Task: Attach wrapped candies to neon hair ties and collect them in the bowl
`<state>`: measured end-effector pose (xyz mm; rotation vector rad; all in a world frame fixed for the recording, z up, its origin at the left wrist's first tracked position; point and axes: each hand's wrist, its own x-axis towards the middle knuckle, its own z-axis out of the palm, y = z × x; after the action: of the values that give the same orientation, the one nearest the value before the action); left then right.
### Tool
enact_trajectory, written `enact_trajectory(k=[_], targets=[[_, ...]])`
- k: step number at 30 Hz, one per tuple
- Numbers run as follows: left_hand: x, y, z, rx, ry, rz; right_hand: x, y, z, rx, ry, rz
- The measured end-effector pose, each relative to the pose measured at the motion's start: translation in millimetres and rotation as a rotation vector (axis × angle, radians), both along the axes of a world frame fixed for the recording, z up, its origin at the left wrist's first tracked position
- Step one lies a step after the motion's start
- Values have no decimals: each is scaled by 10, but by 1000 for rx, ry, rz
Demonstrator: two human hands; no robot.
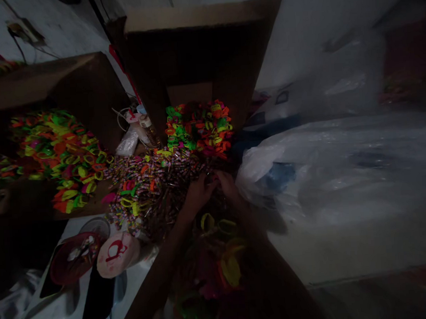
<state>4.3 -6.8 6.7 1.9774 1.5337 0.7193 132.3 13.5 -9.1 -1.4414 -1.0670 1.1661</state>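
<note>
My left hand (199, 193) and my right hand (227, 183) meet in the dim middle of the view, fingers curled inward and almost touching. Between the fingertips shows a small reddish bit; what it belongs to I cannot make out. Just beyond and left of them spreads a heap of small, thin, multicoloured patterned pieces (167, 176). Neon plastic bands (198, 126) in green, yellow and orange fill the mouth of an open cardboard box (204, 16) ahead. Below my wrists, more bright bands (230, 269) lie between my forearms, dark and blurred.
Another heap of neon bands (64, 156) spills from a cardboard box (82, 85) at left. Nearer lie a red bowl (59, 265), a pink-and-white round package (118, 254) and a black phone (97, 296). A large translucent plastic bag (329, 171) bulges at right.
</note>
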Motion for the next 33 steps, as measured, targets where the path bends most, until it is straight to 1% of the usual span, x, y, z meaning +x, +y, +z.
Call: enact_trajectory(k=[1, 5, 8, 10, 13, 16, 18, 21, 23, 26, 28, 33], targets=[[4, -4, 0, 1, -29, -17, 9, -4, 10, 14, -26, 5], [35, 2, -44, 105, -116, -122, 46, -9, 22, 61, -63, -9], [38, 20, -88, 114, -142, -185, 64, 7, -14, 82, -83, -10], [29, 24, -96, 86, -151, -183, 69, 21, -49, 84, -83, -20], [12, 16, -79, 37, -162, -135, 67, 28, -75, 77, -80, -31], [1, 5, -50, 22, -174, -113, 64, 14, -46, 92, -137, -2], [-6, -3, -36, 46, -175, -122, 62, 1, -11, 109, -173, 15], [-14, -22, -21, 121, -126, -151, 51, -15, 41, 131, -196, 19], [-12, -38, -12, 166, -61, -169, 38, -24, 66, 134, -193, -7], [1, -51, -4, 213, 24, -147, 16, -38, 86, 126, -175, -31], [8, -49, -6, 229, 62, -130, 7, -46, 87, 130, -174, -28], [-17, -17, -15, 215, 121, -146, 2, -56, 71, 132, -196, -28]])
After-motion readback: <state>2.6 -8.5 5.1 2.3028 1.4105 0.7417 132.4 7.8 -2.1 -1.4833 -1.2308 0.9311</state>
